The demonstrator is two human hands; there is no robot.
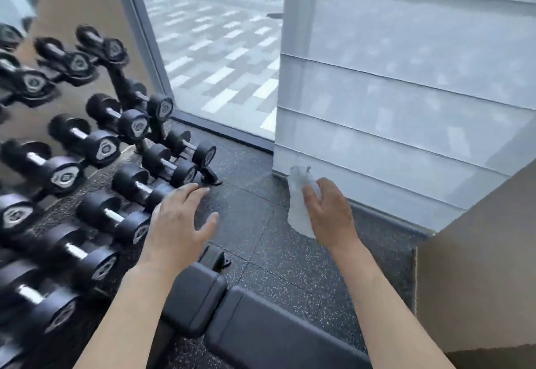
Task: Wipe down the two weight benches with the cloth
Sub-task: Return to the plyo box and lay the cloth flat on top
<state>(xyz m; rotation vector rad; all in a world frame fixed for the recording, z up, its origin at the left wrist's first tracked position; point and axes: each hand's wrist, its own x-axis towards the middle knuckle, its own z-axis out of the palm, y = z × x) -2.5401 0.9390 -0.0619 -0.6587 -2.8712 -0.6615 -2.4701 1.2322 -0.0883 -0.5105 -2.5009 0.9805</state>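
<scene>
A black padded weight bench [255, 322] lies at the bottom centre, its smaller seat pad [193, 299] to the left of the longer pad. My right hand [327, 212] is raised above the floor beyond the bench and grips a pale crumpled cloth [300, 194], which hangs down from the fingers. My left hand [179, 223] hovers over the floor with fingers spread and holds nothing. Only one bench is in view.
A rack of black dumbbells [87, 148] fills the left side, close to my left arm. Speckled black rubber floor [255, 194] lies ahead. A glass wall [220, 49] and a white blind [406, 78] stand beyond. A tan wall corner [478, 281] juts in at right.
</scene>
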